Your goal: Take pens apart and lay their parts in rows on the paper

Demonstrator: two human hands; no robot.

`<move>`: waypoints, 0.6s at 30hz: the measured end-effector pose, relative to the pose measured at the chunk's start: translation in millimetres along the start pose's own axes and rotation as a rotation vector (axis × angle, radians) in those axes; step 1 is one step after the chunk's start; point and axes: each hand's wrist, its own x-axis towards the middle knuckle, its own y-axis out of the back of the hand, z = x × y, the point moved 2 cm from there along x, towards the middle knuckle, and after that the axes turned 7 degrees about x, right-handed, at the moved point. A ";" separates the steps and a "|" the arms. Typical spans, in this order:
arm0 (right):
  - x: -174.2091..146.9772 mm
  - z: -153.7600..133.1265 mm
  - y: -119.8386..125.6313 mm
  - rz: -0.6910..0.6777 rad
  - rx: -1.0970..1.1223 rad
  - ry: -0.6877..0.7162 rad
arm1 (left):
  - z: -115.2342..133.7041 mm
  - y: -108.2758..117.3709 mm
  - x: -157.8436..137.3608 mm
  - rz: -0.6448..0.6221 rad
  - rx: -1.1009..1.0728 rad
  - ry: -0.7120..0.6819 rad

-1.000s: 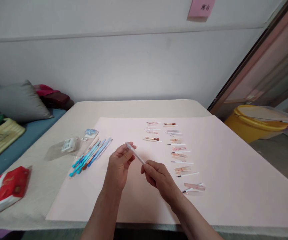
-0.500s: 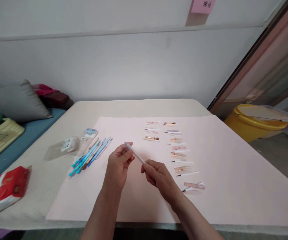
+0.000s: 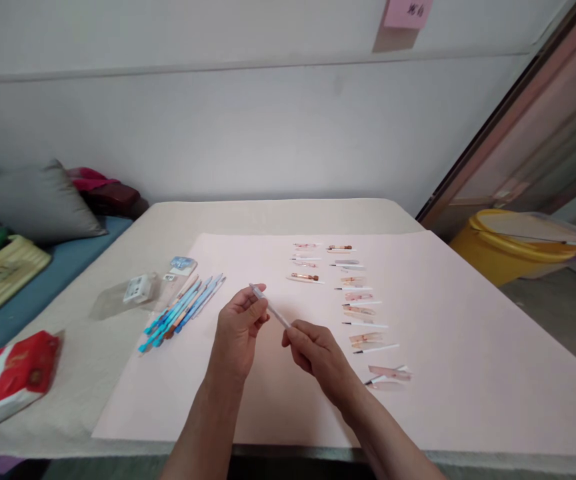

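Both my hands hold one thin clear pen barrel (image 3: pixel 274 311) above the pink paper sheet (image 3: pixel 468 347). My left hand (image 3: pixel 237 337) pinches its far end between thumb and fingers. My right hand (image 3: pixel 318 353) grips the near end. A bundle of blue pens (image 3: pixel 183 310) lies on the sheet's left edge, to the left of my left hand. To the right of my hands, two rows of small pen parts and refills (image 3: pixel 358 310) are laid out on the sheet.
A clear plastic packet with a white item (image 3: pixel 128 293) lies on the beige table (image 3: pixel 93 360). A red tissue pack (image 3: pixel 8 383) sits at the near left corner. A grey cushion (image 3: pixel 38 203) lies far left, a yellow bucket (image 3: pixel 508 250) at right.
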 end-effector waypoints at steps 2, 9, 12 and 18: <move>0.0 -0.2 0.3 0.006 -0.002 -0.002 | -0.3 0.2 0.2 0.008 0.002 0.021; -0.3 -0.9 -0.2 -0.001 -0.007 -0.004 | -0.1 0.2 -0.2 0.027 -0.001 -0.005; -0.3 -1.7 -0.1 0.012 -0.018 -0.007 | 0.8 -1.2 -1.4 0.019 0.002 0.025; 0.2 -1.0 0.4 0.025 -0.027 0.008 | 0.1 0.1 -0.5 0.009 0.002 0.033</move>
